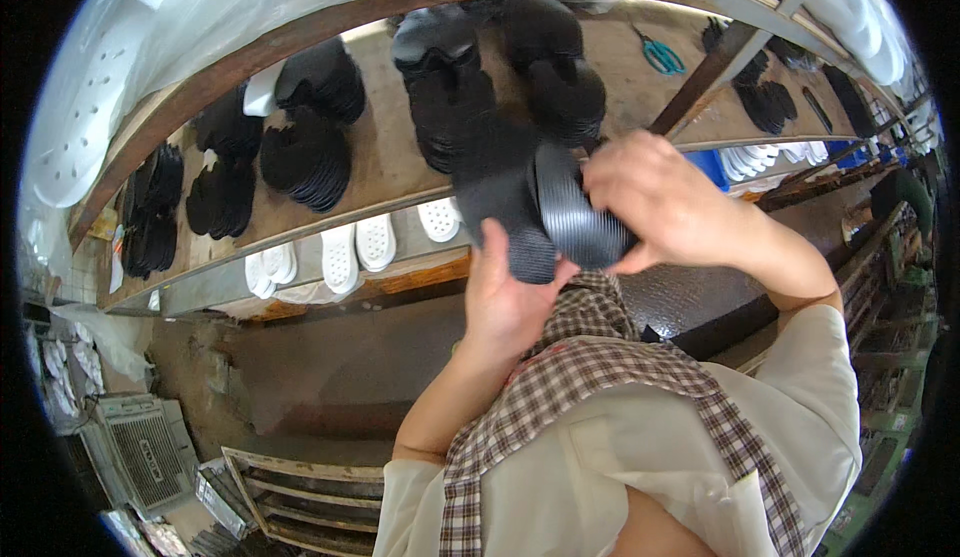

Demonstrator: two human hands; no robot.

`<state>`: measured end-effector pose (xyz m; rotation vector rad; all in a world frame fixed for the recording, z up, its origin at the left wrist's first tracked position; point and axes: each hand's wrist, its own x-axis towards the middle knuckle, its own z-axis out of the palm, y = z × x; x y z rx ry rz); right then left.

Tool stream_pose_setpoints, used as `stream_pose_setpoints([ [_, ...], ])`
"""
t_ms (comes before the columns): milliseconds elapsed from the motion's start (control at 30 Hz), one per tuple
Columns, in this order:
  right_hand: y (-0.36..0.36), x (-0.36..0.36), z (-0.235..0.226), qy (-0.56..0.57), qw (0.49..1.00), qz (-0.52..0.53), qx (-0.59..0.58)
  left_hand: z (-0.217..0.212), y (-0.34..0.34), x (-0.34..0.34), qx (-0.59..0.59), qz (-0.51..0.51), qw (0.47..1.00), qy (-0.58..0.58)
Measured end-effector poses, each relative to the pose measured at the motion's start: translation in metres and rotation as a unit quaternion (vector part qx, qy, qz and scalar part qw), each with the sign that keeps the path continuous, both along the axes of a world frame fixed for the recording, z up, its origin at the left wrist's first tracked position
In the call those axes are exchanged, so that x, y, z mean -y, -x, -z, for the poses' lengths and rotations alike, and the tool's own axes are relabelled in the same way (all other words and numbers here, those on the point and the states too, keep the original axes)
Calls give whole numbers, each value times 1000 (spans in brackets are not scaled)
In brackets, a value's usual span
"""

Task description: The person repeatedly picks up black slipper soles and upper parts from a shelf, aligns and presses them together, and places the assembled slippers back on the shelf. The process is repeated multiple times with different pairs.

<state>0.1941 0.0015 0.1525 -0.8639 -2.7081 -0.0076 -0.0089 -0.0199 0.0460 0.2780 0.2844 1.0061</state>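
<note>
One left hand [503, 302], one right hand [648, 199], one pair of scissors [662, 55], one checked apron [600, 365] show.

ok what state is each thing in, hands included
Left hand, gripping the held black pieces
Right hand, gripping them on the right
Held black pieces, layered, edges fanned
Black stacks, piled on the wooden shelf
Teal-handled scissors, on the same shelf, blades unclear
White perforated pieces, lying below the shelf
Checked apron, worn

A cream short-sleeved shirt [800, 397], apparently collared, shows under a brown-and-white checked apron [640, 362] with broad matching shoulder straps [745, 437].
</note>
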Motion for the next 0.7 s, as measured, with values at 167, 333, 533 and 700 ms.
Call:
stream_pose_setpoints([
  [167, -37, -63, 1, -81, 980, 167, -74, -1, 15, 10, -60, -78, 995, -15],
  [333, -54, -126, 55, 13, 987, 161, 3, 4, 25, 9, -90, -90, 992, -22],
  [533, -55, -120, 60, -16, 991, 125, -40, 7, 29, 6, -98, -87, 991, -39],
  [700, -18, -50, 40, 401, 802, 175, -408, -6, 5, -6, -65, -82, 990, -93],
])
